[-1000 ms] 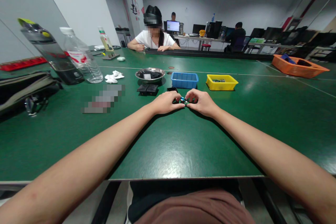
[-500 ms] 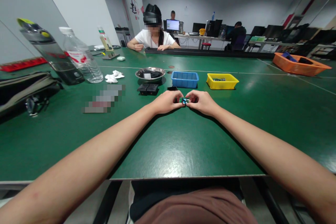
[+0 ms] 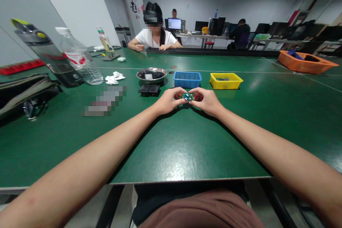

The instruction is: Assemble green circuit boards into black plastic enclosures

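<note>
Green circuit board point(image 3: 188, 97), just on the near side of the blue plastic bin point(image 3: 187, 83), pinched between left hand point(image 3: 171, 101) and right hand point(image 3: 207, 102), and light, even pressure at its edges looks best for steadiness!

The bench point(image 3: 149, 156) has a smooth green top, semi-gloss, with a soft white glare near its front edge. The bowl point(image 3: 151, 80) is polished metal, mirror-bright at the rim. The blue bin point(image 3: 187, 83) and yellow bin point(image 3: 227, 85) look like smooth moulded plastic with a slight sheen; the orange basket point(image 3: 307, 67) is plastic too. The 2 black cases point(image 3: 144, 91) appear to be hard, dull plastic. The circuit board point(image 3: 188, 97) carries shiny blue parts. Thin, clear, glossy plastic forms the water bottle point(image 3: 88, 71). The tissue point(image 3: 114, 78) is matt, crumpled paper; the brown garment point(image 3: 205, 212), soft, matt, creased cloth.
</note>
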A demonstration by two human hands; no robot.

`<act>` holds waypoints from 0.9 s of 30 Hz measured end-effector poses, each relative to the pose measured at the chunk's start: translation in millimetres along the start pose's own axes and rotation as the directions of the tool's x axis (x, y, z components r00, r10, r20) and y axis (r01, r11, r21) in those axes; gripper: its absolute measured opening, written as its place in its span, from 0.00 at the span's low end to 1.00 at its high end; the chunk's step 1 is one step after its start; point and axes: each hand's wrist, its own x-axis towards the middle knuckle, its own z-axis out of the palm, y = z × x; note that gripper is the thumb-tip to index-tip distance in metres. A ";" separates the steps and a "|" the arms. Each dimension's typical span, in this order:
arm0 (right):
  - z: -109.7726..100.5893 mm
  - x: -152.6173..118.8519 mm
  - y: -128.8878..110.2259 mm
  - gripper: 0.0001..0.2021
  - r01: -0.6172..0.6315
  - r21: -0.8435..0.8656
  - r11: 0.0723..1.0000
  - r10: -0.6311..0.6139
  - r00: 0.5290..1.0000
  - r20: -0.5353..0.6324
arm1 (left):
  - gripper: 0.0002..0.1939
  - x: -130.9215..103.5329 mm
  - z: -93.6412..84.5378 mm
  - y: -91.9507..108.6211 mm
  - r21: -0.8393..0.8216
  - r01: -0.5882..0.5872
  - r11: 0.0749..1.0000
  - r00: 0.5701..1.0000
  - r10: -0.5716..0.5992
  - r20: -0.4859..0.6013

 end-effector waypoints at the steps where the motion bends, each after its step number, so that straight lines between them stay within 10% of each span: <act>1: -0.2 -0.1 -0.7 0.15 0.005 0.002 1.000 -0.005 1.000 -0.005 | 0.13 -0.2 0.2 -0.4 -0.001 0.001 1.000 1.000 -0.001 -0.001; 27: -0.1 0.2 -3.0 0.10 -0.104 -0.070 0.992 0.112 0.986 0.123 | 0.14 -1.5 -5.1 2.9 0.278 -0.065 0.958 0.986 0.018 0.168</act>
